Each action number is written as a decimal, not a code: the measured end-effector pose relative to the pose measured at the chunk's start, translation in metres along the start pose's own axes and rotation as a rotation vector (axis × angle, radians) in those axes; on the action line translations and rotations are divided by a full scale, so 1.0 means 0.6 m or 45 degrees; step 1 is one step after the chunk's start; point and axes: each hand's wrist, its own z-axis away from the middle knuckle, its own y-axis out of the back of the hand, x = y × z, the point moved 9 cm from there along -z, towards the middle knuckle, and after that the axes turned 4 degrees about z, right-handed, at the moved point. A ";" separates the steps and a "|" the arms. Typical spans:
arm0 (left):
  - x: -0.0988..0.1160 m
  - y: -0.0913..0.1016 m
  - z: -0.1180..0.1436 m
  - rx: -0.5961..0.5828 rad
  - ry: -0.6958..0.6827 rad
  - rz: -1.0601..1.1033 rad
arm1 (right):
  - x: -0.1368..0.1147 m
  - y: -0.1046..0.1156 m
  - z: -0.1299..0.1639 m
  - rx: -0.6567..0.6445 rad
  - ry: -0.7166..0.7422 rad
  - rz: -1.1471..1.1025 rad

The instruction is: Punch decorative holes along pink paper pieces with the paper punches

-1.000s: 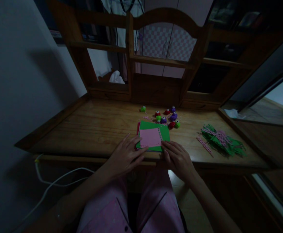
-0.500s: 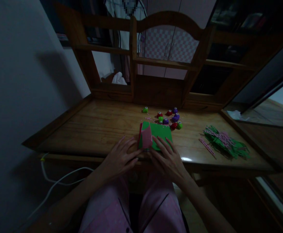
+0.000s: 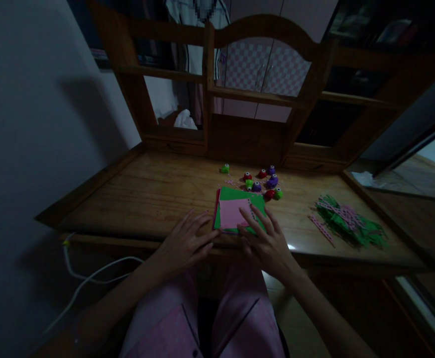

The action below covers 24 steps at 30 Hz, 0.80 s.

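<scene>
At the wooden desk's (image 3: pixel 146 199) near edge, the right hand (image 3: pixel 268 243) presses spread fingers flat on the pink paper sheet (image 3: pixel 232 214) atop green sheets (image 3: pixel 236 195), left hand (image 3: pixel 183 241) open alongside; light, floppy paper, probably best lifted by a corner.

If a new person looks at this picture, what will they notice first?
First, the pink sheet on green paper at the desk's near edge, the right hand flat across it, the left hand beside. Then the small coloured punches behind, and green and pink scraps far right.
</scene>
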 end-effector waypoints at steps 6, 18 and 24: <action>0.002 0.001 -0.002 -0.025 0.003 -0.020 | 0.039 0.007 0.018 0.007 0.011 -0.016; 0.007 0.002 -0.003 0.000 -0.038 0.003 | 0.067 0.014 0.040 0.021 0.000 -0.008; 0.034 0.011 -0.020 0.027 -0.082 0.007 | 0.067 0.000 0.044 -0.027 -0.033 -0.097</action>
